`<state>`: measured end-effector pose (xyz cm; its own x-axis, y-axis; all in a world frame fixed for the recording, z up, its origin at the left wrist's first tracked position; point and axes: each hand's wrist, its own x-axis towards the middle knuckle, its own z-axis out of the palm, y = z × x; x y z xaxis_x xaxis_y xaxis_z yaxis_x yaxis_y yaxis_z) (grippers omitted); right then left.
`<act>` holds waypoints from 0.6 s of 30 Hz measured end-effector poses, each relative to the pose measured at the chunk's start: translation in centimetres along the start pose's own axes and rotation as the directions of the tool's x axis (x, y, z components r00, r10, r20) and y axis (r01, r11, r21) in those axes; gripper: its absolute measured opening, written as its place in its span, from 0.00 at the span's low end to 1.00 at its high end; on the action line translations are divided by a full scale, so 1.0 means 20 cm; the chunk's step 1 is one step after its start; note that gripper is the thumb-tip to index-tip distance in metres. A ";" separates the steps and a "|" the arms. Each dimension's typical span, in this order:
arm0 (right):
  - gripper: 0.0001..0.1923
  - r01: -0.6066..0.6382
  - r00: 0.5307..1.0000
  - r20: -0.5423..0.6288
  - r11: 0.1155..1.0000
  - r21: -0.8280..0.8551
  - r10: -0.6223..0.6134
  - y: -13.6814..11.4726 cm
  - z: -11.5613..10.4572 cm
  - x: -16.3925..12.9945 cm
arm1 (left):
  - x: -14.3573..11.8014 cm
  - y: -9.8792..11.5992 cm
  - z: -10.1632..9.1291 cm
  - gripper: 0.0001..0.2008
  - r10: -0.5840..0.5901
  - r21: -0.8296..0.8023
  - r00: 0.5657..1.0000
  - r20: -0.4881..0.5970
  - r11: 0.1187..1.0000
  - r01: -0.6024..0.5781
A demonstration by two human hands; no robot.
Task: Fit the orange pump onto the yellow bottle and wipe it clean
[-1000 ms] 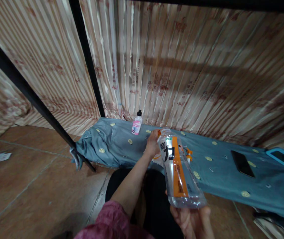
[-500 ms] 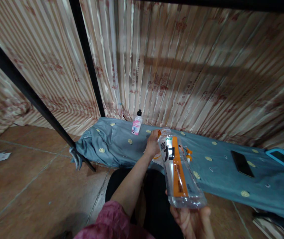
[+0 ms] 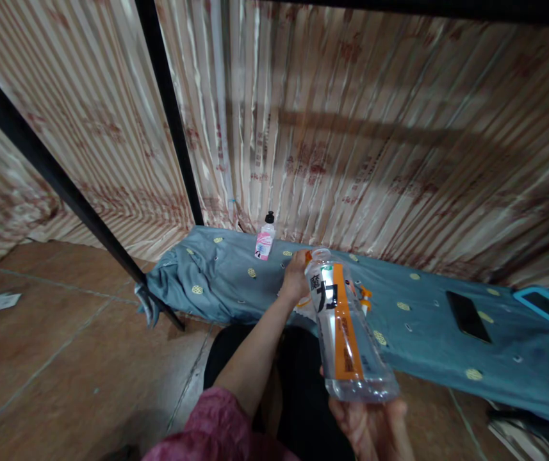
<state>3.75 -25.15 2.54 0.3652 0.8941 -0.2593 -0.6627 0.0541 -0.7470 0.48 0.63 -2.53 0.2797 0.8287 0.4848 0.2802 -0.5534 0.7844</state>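
Observation:
My right hand (image 3: pixel 373 428) grips the base of a clear plastic bottle (image 3: pixel 346 333) with an orange and white label, holding it tilted with its neck pointing away from me. My left hand (image 3: pixel 296 276) is closed at the bottle's mouth, its fingers around a small orange cap (image 3: pixel 307 257) right beside the neck. My pink sleeve (image 3: pixel 216 429) shows at the bottom edge. Both hands hover over the near edge of a blue-grey cloth (image 3: pixel 216 282) spread on the floor.
A small pink-labelled bottle (image 3: pixel 264 238) with a black cap stands at the cloth's far edge. A black phone (image 3: pixel 469 315) and a blue-framed device (image 3: pixel 548 306) lie on the right. Black metal poles (image 3: pixel 168 121) and a striped curtain (image 3: pixel 351 128) stand behind. Paper scrap (image 3: pixel 0 301) on brown tiles.

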 end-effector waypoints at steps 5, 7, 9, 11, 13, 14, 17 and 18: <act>0.28 -0.014 1.000 -0.008 1.000 0.010 0.014 -0.01 0.00 0.00 | 0.00 -0.01 0.00 0.14 -0.012 -0.008 1.000 -0.005 1.000 0.012; 0.27 -0.006 1.000 0.005 1.000 -0.002 0.006 0.00 0.00 0.00 | 0.00 -0.01 0.01 0.14 -0.013 -0.007 1.000 -0.008 1.000 0.013; 0.26 -0.001 1.000 0.015 1.000 -0.010 0.001 0.00 -0.01 0.00 | 0.01 -0.01 0.01 0.14 -0.009 -0.003 1.000 -0.007 1.000 0.009; 0.26 -0.003 1.000 0.015 1.000 -0.011 0.004 0.00 -0.01 0.00 | 0.00 -0.01 0.01 0.14 -0.006 0.001 1.000 -0.006 1.000 0.006; 0.26 0.000 1.000 0.006 1.000 -0.014 0.000 0.00 0.00 0.00 | 0.00 0.00 0.01 0.14 -0.011 0.004 1.000 -0.013 1.000 0.011; 0.27 0.003 1.000 0.001 1.000 -0.017 -0.003 0.00 0.00 0.00 | 0.00 0.00 0.01 0.13 -0.014 0.005 1.000 -0.015 1.000 0.014; 0.28 -0.014 1.000 -0.024 1.000 -0.026 0.013 -0.01 0.01 0.00 | 0.00 0.00 0.00 0.13 -0.023 0.002 1.000 -0.015 1.000 0.023; 0.28 -0.016 1.000 -0.027 1.000 -0.024 0.016 -0.01 0.01 0.00 | 0.00 0.00 0.00 0.13 -0.026 -0.001 1.000 -0.014 1.000 0.026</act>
<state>3.68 -25.12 2.76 0.3720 0.8827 -0.2872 -0.6524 0.0286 -0.7573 0.57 0.65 -2.49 0.2595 0.8439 0.4695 0.2864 -0.5315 0.7971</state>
